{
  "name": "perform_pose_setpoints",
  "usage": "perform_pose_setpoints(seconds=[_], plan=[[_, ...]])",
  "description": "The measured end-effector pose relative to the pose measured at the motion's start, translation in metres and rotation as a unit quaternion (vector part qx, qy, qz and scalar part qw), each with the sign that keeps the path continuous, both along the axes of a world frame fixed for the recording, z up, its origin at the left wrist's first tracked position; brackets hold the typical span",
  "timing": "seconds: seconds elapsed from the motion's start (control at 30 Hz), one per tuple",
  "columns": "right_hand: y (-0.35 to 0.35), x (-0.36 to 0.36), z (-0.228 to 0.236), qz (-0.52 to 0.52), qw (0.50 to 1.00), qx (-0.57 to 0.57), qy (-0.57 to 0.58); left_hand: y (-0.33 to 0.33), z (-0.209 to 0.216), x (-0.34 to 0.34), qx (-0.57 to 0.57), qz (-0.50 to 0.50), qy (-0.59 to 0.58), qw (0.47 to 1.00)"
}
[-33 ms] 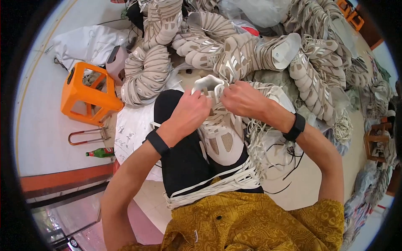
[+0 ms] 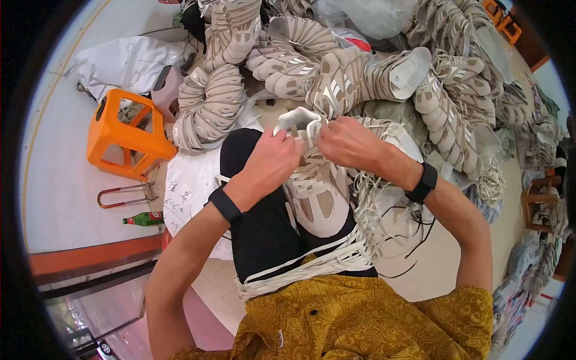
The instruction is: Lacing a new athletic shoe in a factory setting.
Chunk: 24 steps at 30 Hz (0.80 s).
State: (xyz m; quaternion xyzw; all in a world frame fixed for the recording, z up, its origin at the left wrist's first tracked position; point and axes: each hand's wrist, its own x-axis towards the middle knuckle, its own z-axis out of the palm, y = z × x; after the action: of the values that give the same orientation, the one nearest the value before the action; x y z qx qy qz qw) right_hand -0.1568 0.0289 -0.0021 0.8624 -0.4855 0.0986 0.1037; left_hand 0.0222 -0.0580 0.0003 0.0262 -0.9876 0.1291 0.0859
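A beige sneaker upper (image 2: 324, 210) with a mesh toe and pale laces criss-crossed up its front rests on my black-clad lap, toe toward me. My left hand (image 2: 277, 155) is closed at the left side of its ankle opening. On the opposite side, my right hand (image 2: 347, 141) pinches the collar edge. Whether a lace end is also between the fingers is hidden. A bundle of loose off-white laces (image 2: 306, 277) lies across my lap, and more laces (image 2: 371, 210) hang at my right thigh.
Stacked, nested shoe uppers (image 2: 210, 108) curve at the far left; further piles (image 2: 447, 120) lie far and right. Left of me are an orange plastic stool (image 2: 129, 133), a green bottle (image 2: 143, 219) and a U-shaped metal bar (image 2: 123, 195). Black cords (image 2: 414, 240) trail on the floor.
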Motion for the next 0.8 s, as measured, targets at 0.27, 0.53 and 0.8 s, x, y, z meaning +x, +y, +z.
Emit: perform_pose_setpoints(seconds=[0.27,0.53,0.8], plan=[[-0.005,0.002,0.001,-0.001,1.000,0.009,0.018,0.000,0.017,-0.005,-0.006,-0.041,-0.057,0.998],[-0.003,0.002,0.009,0.005,0.999,0.005,0.040,-0.096,0.076,0.144,-0.103,0.184,-0.008,0.977],[-0.013,0.011,0.015,0.002,0.995,0.039,0.089,-0.106,0.125,0.425,-0.138,0.489,0.035,0.861]])
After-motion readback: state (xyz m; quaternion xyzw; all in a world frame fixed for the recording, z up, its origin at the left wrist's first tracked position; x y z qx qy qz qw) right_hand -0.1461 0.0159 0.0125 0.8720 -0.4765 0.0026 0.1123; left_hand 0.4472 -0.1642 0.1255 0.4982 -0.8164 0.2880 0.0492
